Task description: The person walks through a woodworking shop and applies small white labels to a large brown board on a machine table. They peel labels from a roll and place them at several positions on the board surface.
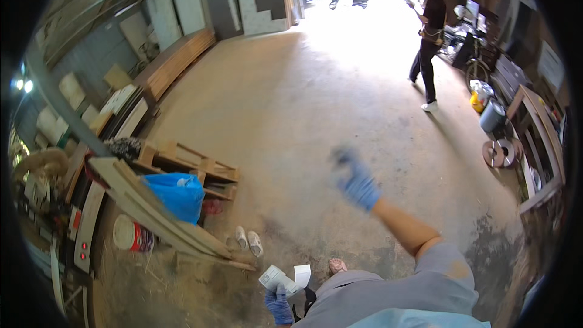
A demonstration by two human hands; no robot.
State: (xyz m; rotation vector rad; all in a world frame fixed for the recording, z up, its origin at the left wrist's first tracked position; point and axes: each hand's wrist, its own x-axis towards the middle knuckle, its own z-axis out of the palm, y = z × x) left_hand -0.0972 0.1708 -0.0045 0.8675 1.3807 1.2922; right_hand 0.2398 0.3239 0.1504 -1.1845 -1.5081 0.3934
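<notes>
My left hand (279, 305), in a blue glove, is closed around a flat, pale printed packet (279, 280) at the bottom middle. Beside the packet is a white paper piece (302, 275); I cannot tell if the two are joined. A dark strap-like thing (309, 297) hangs near that hand. My right hand (358, 183), gloved in blue with dark fingertips, is stretched out ahead over the concrete floor. Motion smears its fingers, so whether it holds anything is unclear.
At left, a blue bag (176, 196) sits by wooden pallets (203, 167), near leaning boards (161, 212) and a paint bucket (132, 234). White shoes (249, 240) lie on the floor. A person (430, 42) stands far right near a bicycle (478, 71) and a wooden frame (540, 146).
</notes>
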